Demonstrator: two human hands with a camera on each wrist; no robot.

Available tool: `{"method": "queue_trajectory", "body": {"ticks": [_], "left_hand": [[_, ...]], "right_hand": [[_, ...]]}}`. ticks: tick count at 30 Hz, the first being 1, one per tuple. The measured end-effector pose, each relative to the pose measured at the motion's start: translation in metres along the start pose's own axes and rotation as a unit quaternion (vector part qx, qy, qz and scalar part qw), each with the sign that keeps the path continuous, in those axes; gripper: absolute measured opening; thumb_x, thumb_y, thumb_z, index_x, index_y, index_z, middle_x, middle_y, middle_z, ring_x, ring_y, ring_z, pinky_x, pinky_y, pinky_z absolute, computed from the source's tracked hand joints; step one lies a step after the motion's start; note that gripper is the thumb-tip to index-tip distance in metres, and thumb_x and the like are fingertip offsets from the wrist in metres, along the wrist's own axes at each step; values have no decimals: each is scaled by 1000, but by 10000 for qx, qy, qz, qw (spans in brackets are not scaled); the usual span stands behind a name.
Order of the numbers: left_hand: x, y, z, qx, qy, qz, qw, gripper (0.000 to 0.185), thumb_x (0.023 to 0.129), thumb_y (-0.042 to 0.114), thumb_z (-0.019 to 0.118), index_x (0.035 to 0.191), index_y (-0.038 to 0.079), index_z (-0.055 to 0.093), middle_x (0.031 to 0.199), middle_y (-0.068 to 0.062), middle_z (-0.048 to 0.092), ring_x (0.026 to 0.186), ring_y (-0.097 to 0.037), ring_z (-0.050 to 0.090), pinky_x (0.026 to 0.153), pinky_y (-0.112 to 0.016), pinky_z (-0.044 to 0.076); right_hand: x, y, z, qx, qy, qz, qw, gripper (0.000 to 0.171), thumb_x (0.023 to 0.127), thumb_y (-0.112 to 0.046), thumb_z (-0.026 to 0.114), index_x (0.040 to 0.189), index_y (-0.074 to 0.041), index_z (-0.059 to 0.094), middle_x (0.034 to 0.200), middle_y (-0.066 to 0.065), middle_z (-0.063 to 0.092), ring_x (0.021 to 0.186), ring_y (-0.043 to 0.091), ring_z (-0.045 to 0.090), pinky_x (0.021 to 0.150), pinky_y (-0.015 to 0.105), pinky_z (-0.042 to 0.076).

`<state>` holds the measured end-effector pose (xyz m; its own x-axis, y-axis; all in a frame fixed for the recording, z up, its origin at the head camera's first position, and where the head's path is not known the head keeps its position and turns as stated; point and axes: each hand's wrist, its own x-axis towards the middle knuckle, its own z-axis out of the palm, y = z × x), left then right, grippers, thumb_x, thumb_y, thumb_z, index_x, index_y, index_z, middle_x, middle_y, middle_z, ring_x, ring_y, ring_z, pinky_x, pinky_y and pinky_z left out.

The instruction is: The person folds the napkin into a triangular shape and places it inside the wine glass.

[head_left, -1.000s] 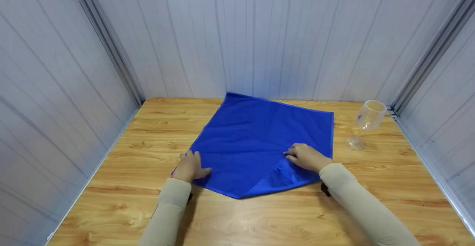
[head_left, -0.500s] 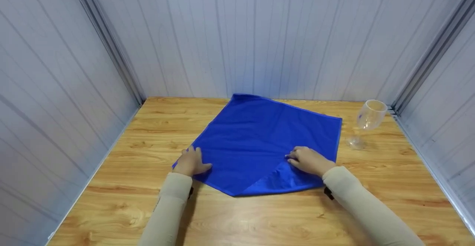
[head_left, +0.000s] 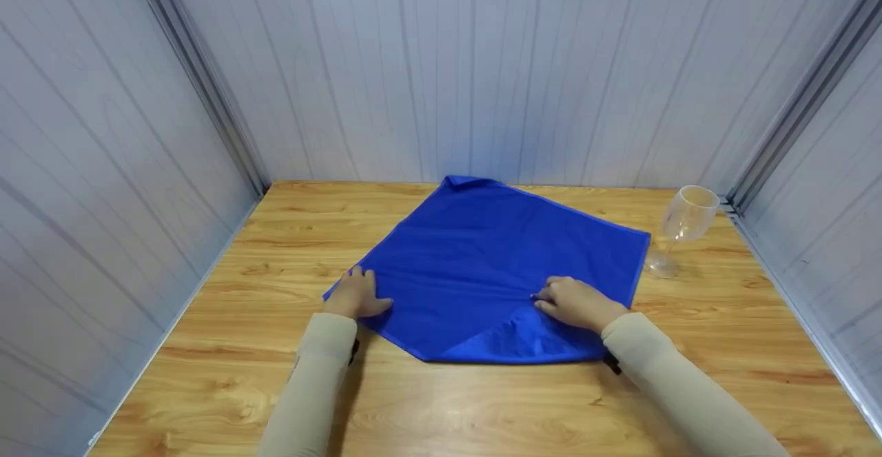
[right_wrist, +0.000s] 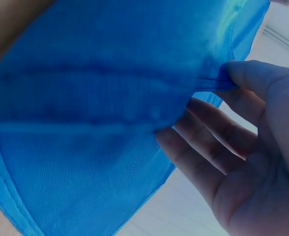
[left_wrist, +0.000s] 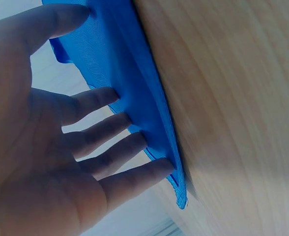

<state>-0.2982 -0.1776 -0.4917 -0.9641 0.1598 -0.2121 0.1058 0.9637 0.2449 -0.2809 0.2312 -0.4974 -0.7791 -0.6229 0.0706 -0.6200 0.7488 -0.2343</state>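
Observation:
A blue cloth (head_left: 462, 250) lies spread at an angle on the wooden table, its near right part folded back to show a shinier underside (head_left: 520, 340). My left hand (head_left: 355, 296) rests on its left corner with fingers spread; in the left wrist view the fingertips (left_wrist: 159, 167) touch the cloth near its hem. With thumb and index finger, my right hand (head_left: 575, 301) pinches the folded-back corner. The right wrist view shows that pinch at the thumb tip (right_wrist: 238, 73), the other fingers lying loosely against the cloth (right_wrist: 100, 98).
Right of the cloth stands a clear wine glass (head_left: 689, 216), its foot close to the cloth's right corner. White panel walls (head_left: 441, 71) enclose the table at the back and both sides. Bare wood (head_left: 482, 409) shows in front of the cloth.
The cloth has turned clockwise, its right corner shifting toward the wine glass. A small fold has formed at its far corner. My right hand has come slightly nearer; my left has slid slightly away.

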Motion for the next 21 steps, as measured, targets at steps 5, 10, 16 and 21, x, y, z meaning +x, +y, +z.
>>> {"method": "queue_trajectory", "body": {"ticks": [5, 10, 16, 21], "left_hand": [[3, 0, -1, 40, -61, 9, 10000, 79, 94, 38, 67, 144, -16, 38, 147, -39, 34, 136, -53, 34, 109, -58, 34], [6, 1, -3, -64, -134, -55, 9999, 79, 94, 38, 67, 146, -14, 36, 149, -37, 33, 135, -52, 37, 109, -57, 35], [13, 2, -5, -218, -231, -15, 9995, 80, 95, 36, 66, 147, -15, 33, 151, -37, 29, 137, -50, 35, 110, -56, 34], [17, 3, -6, -401, -241, -18, 9989, 79, 94, 34, 65, 147, -14, 33, 151, -36, 30, 139, -48, 33, 111, -55, 32]], "right_hand": [[-1, -2, -2, 73, -138, 48, 9999, 23, 98, -15, 64, 108, 1, 76, 93, 10, 65, 90, 32, 66, 82, 48, 54], [-2, -6, -4, -28, -178, -129, 9998, 20, 97, -13, 64, 103, 0, 78, 89, 9, 65, 85, 30, 66, 78, 48, 54], [-4, -13, -8, -121, -223, -320, 9992, 17, 96, -13, 65, 91, -3, 78, 80, 5, 61, 75, 25, 63, 69, 45, 53], [-6, -21, -9, -126, -174, -433, 9988, 23, 94, -12, 65, 72, -9, 71, 72, 1, 56, 67, 21, 58, 62, 42, 51]]}}
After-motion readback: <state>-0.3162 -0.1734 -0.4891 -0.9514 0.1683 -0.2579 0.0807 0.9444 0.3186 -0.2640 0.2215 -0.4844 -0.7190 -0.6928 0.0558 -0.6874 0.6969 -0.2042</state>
